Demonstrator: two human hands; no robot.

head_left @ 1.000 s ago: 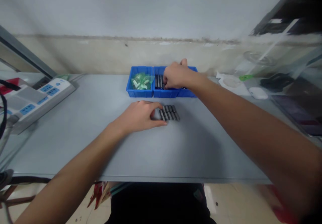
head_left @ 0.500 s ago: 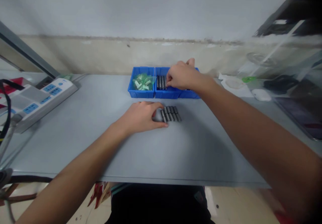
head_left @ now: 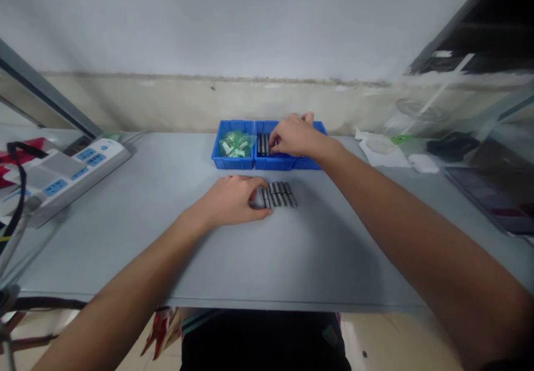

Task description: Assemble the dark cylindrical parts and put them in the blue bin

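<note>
My left hand (head_left: 233, 199) rests on the table, thumb and forefinger spread in a C around the left end of a block of short grey metal cylinders (head_left: 283, 194). The cylinders lie side by side in two rows. Over the middle blue bin (head_left: 273, 163), my right hand (head_left: 294, 135) reaches down with thumb and fingers pinched at a metal cylinder. More metal cylinders (head_left: 262, 143) stand lined up in that bin, left of the fingertips. My right hand hides part of the bin and most of the blue bin (head_left: 308, 163) beside it.
The left blue bin (head_left: 221, 162) contains green-and-white pieces in clear plastic bags (head_left: 236, 144). A white power strip (head_left: 89, 165) with cables lies at the left. Toward the right are white paper (head_left: 384, 154), a white case (head_left: 423, 163), a clear cup (head_left: 417, 116) and a dark tablet-like slab (head_left: 492, 198).
The view has shifted slightly, so the bins appear lower. My right hand stays at the middle bin, and my left hand stays at the block of cylinders.
</note>
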